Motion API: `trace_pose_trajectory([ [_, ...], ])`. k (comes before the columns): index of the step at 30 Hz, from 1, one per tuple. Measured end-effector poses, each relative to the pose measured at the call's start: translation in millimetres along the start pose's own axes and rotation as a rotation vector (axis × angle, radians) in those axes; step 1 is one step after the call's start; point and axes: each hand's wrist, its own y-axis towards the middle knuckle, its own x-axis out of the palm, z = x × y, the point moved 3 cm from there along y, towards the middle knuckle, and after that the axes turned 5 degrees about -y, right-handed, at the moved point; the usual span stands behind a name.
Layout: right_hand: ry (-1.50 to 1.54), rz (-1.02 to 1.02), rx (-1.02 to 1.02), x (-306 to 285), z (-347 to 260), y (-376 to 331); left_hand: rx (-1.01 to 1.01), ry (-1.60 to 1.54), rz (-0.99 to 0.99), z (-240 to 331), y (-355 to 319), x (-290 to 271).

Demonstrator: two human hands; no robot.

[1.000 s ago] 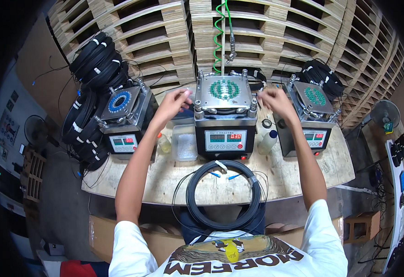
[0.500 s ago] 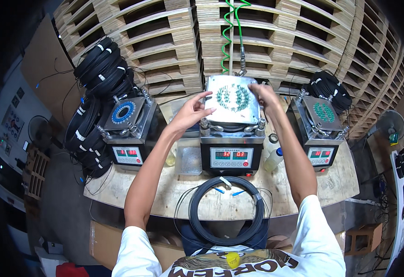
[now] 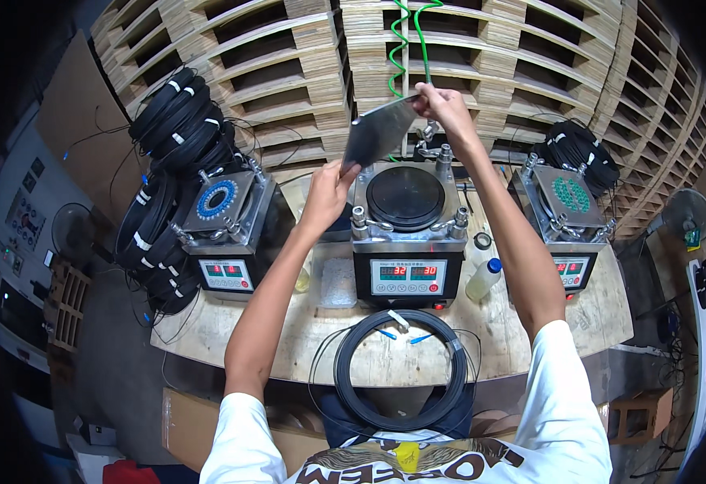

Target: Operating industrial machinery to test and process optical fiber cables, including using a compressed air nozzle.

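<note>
A square metal plate [image 3: 379, 133] is held tilted on edge above the middle machine [image 3: 406, 234]. My left hand [image 3: 330, 190] grips its lower left corner and my right hand [image 3: 445, 103] grips its upper right corner. Under it, the machine's round black disc [image 3: 405, 197] lies uncovered between four corner clamps. A coil of black cable [image 3: 401, 371] with blue-tipped ends lies on the wooden bench [image 3: 522, 339] just in front of the machine.
Similar machines stand left [image 3: 228, 226] and right [image 3: 570, 218], each with its plate on. Black cable coils [image 3: 177, 129] pile at the left and back right [image 3: 580, 153]. A green coiled hose [image 3: 405, 40] hangs behind. A small bottle [image 3: 483, 279] stands on the bench. Stacked wooden pallets [image 3: 288, 73] form the back.
Both hands have lifted the plate off the middle machine and tipped it up on edge, uncovering the black disc. The view has shifted slightly.
</note>
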Motion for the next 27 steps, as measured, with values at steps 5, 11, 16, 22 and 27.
trace_pose_trajectory([
  [5,-0.150,-0.087,0.003,13.4,25.3,10.9,-0.222,-0.082,0.014,-34.5,-10.8,15.1],
  [11,-0.196,-0.105,-0.060,26.2,36.7,14.1,-0.215,-0.161,0.128,-50.3,-19.1,26.8],
  [16,-0.158,-0.153,-0.070,30.1,42.2,29.1,-0.256,-0.137,0.037,-63.6,-9.4,31.1],
  [22,-0.246,-0.271,-0.151,37.6,55.8,56.6,-0.390,-0.224,-0.100,-100.6,0.8,36.9],
  [27,-0.278,-0.267,-0.224,46.0,61.6,57.0,-0.482,-0.389,-0.166,-92.4,-1.3,28.5],
])
